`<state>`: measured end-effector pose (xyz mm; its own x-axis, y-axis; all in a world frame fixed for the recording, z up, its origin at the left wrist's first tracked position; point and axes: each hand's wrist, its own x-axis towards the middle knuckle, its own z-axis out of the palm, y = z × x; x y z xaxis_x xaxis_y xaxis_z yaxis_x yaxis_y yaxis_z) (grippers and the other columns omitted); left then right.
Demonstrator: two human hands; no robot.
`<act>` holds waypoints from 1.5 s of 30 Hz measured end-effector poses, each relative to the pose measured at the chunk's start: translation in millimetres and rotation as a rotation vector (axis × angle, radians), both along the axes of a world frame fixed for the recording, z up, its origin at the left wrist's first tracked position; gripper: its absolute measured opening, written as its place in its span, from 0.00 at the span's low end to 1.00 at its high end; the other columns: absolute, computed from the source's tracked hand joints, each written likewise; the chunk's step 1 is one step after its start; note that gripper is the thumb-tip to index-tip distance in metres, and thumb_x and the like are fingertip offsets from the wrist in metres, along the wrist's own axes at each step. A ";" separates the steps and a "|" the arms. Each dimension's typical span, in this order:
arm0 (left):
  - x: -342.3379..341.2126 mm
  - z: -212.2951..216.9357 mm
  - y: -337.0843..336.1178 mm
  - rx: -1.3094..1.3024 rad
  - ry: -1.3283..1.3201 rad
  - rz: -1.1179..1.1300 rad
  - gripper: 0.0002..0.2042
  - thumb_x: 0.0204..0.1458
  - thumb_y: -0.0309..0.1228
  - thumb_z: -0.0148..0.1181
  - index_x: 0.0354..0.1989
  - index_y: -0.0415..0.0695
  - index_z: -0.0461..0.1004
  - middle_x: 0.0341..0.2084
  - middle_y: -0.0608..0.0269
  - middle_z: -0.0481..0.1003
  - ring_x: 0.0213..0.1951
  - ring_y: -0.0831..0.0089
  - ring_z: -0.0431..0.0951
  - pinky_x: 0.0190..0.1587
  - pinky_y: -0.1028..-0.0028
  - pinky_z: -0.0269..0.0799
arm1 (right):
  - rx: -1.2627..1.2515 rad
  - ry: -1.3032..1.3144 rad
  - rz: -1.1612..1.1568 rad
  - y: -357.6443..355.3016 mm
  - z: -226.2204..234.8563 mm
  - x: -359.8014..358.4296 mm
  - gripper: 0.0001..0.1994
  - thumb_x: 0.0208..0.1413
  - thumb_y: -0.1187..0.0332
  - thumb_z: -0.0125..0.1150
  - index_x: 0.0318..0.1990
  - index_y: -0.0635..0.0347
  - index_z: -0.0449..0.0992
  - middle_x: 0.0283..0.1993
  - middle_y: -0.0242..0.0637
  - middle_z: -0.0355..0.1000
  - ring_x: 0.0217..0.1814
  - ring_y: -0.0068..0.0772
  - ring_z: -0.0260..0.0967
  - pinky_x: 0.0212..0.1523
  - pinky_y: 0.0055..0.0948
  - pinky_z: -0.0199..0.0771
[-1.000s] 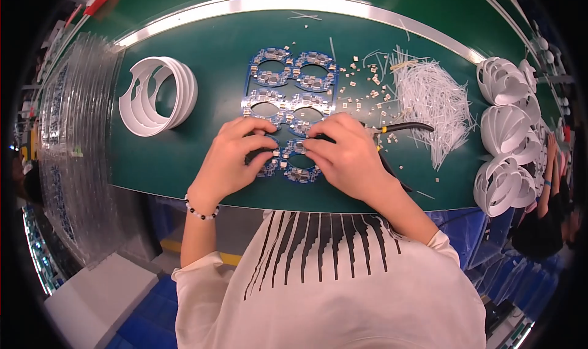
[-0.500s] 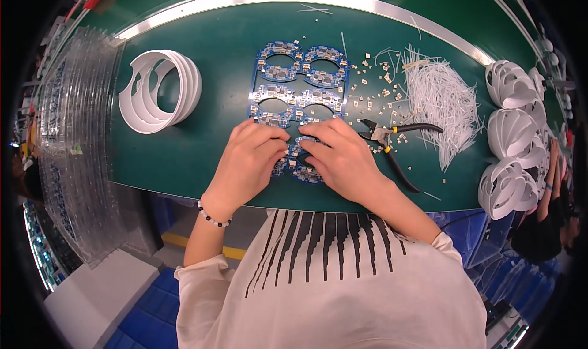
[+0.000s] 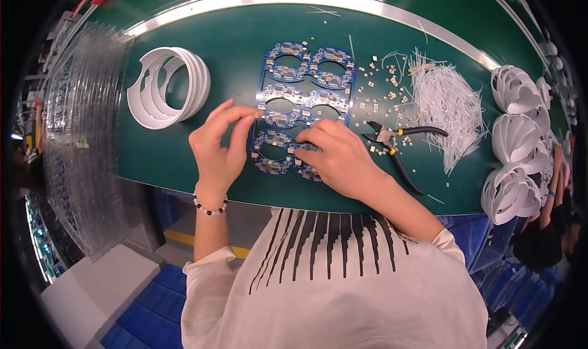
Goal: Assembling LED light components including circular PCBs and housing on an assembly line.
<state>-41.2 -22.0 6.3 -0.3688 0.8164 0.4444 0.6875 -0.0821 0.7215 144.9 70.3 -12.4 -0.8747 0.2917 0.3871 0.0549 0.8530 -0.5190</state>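
Note:
A panel of joined blue circuit boards [image 3: 298,101], with oval openings and many small parts on it, lies on the green table. Beside its left edge my left hand [image 3: 215,146] is raised, thumb and forefinger pinched on a small pale part [image 3: 257,115] too small to make out clearly. My right hand [image 3: 343,159] bends over the panel's lower right, thumb and fingertips gripping the boards there and covering part of them. Just right of that hand lie cutting pliers [image 3: 387,136] with black and yellow handles, jaws apart.
Small cream square pieces [image 3: 392,98] are scattered right of the panel, beside a heap of thin white strips [image 3: 450,107]. White curved plastic rings [image 3: 511,138] stand at the right edge. A ribbed white cylinder [image 3: 196,82] sits at the left, near clear plastic sheets [image 3: 82,141].
My left hand has lifted off the panel and moved left and up, pinching a small part. My right hand stays at the panel's lower right. The view has shifted slightly.

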 end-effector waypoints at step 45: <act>9.8 3.2 -28.9 -0.510 0.137 0.076 0.07 0.35 0.24 0.67 0.20 0.39 0.73 0.27 0.63 0.73 0.31 0.65 0.71 0.31 0.70 0.68 | 0.028 -0.083 -0.062 -9.8 0.4 5.5 0.15 0.37 0.77 0.63 0.39 0.63 0.74 0.49 0.39 0.67 0.49 0.43 0.65 0.52 0.40 0.65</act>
<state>-31.4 -50.8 9.5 -0.4021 0.9144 0.0465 0.7684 0.3094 0.5602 150.5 60.4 -12.0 -0.8848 0.3362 0.3226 0.1495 0.8606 -0.4868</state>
